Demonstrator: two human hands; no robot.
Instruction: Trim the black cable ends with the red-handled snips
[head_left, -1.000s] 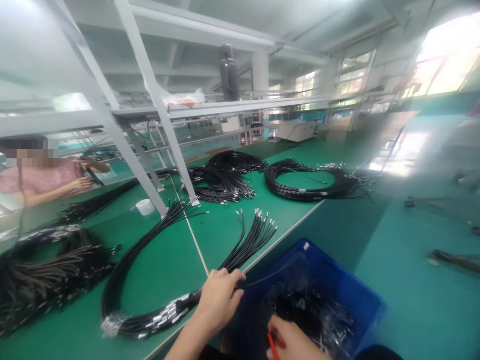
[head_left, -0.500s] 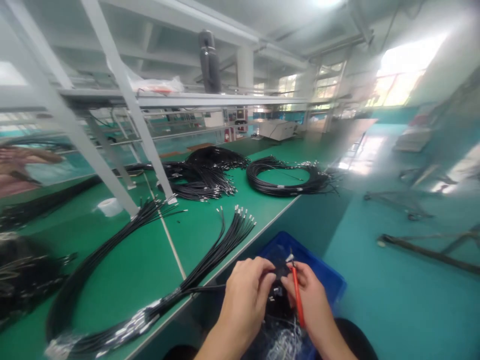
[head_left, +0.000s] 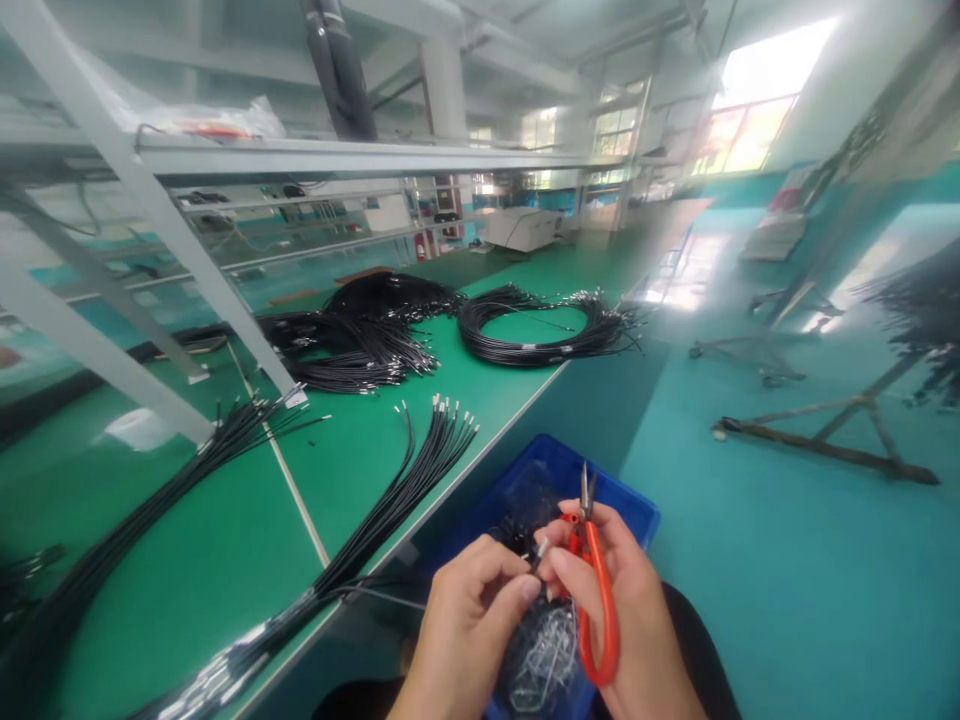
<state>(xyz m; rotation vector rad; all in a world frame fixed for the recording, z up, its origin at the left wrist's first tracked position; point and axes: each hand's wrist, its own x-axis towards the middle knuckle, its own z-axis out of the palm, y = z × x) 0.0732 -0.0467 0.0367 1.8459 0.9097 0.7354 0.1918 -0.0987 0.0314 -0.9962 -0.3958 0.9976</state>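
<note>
Over a blue bin [head_left: 634, 505], my left hand [head_left: 476, 600] pinches a thin black cable close to its pale tip [head_left: 541, 548]. The cable runs back toward the bundle of black cables [head_left: 390, 510] lying at the bench edge. In my right hand [head_left: 634, 580] are red-handled scissors [head_left: 604, 610], their metal blades pointing up and slightly apart. The thumb and forefinger of that hand are at the cable tip, so both hands meet there. Small red pieces [head_left: 574, 520] show by the right fingers; whether they are held is unclear.
Clear plastic scraps [head_left: 544, 650] lie in the bin. On the green bench [head_left: 360, 430] are a cable coil [head_left: 517, 355] and heaped cables [head_left: 360, 350]. White rack posts [head_left: 217, 280] rise at left. A wheeled stand [head_left: 832, 440] is on the floor at right.
The view has shifted, so the bench things sit further left. The scissors have turned in my right hand, showing the looped handles, and its fingers have come to the cable tip.
</note>
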